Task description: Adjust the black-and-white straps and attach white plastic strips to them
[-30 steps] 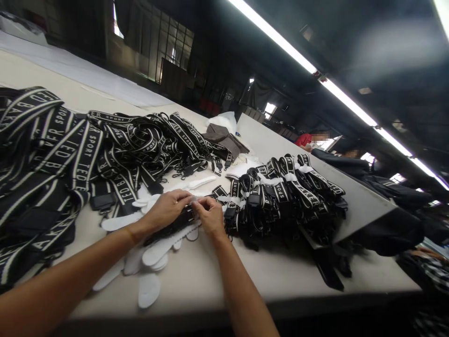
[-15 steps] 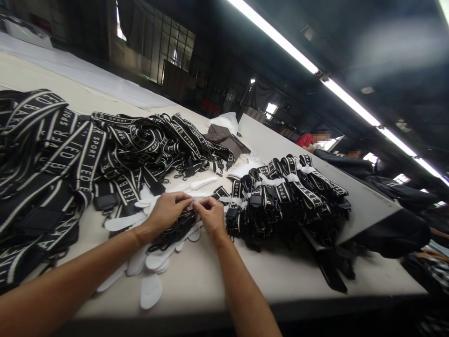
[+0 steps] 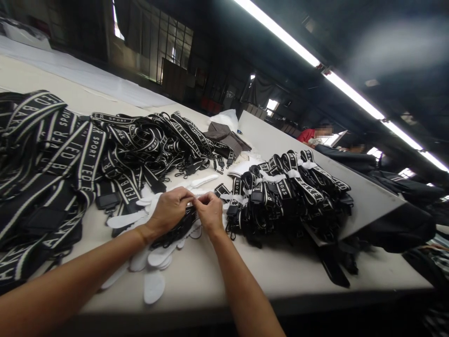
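My left hand (image 3: 170,209) and my right hand (image 3: 209,214) meet at mid-table with fingertips pinched together. Whatever sits between the fingertips is too small and covered to make out. Just below them lies a bundle of thin black cords (image 3: 175,234), partly hidden by my left hand. Around and under that bundle are several white rounded flat pieces (image 3: 154,286), some jutting toward the front edge. Right of my right hand lie rolled black-and-white lettered straps (image 3: 280,187), bound with white strips.
A large loose heap of lettered straps (image 3: 75,154) with black buckles and hooks covers the left of the table (image 3: 196,290). Dark folded cloth (image 3: 228,138) lies behind. A pale panel (image 3: 368,206) stands at the right. A person in red (image 3: 307,135) is farther back.
Both hands stay pinched close together, with only a slight shift of the fingers. The whole view has shifted a little.
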